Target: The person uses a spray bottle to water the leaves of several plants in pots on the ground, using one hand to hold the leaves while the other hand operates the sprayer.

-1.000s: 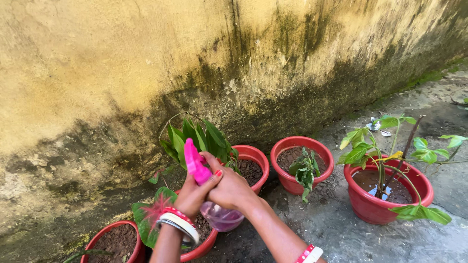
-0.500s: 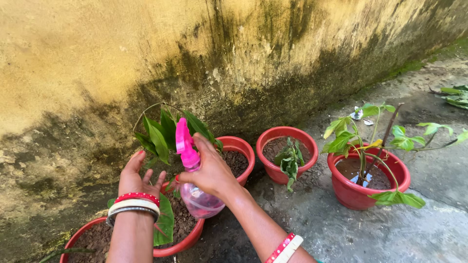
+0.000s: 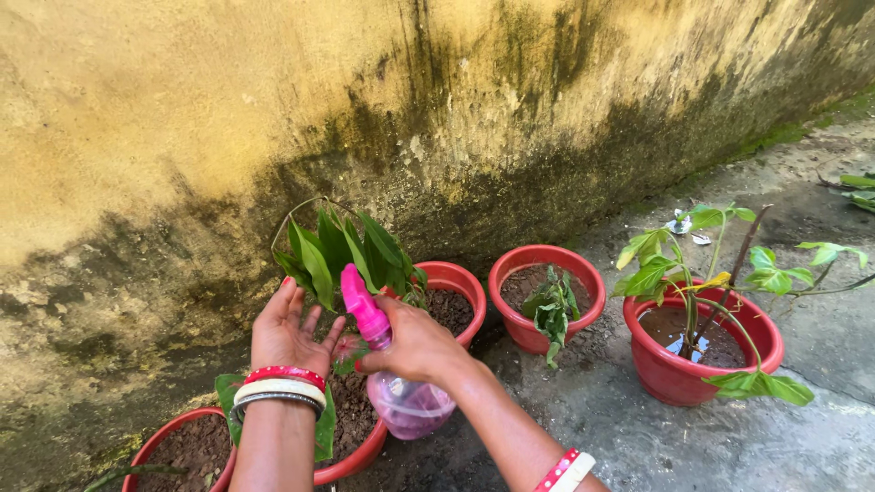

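Observation:
My right hand [image 3: 415, 344] grips a pink spray bottle [image 3: 392, 383] by its neck, its pink nozzle pointing up-left toward a plant with long green leaves [image 3: 342, 251]. My left hand [image 3: 290, 330] is held up beside the nozzle with its fingers spread, holding nothing, just in front of those leaves. Both hands hover over a red pot [image 3: 351, 460] of dark soil holding a green and pink leaf [image 3: 324, 424]. Red and white bangles sit on both wrists.
A stained yellow wall [image 3: 273, 109] runs behind a row of red pots: one behind my hands [image 3: 460, 278], one with a small drooping plant [image 3: 545, 296], one with a taller leafy plant [image 3: 702, 342] and wet soil, one at bottom left [image 3: 178, 446]. Wet concrete ground [image 3: 638, 428] lies right.
My left hand let go of the bottle and moved left, fingers spread. The right hand now holds the bottle alone. The view shifted slightly.

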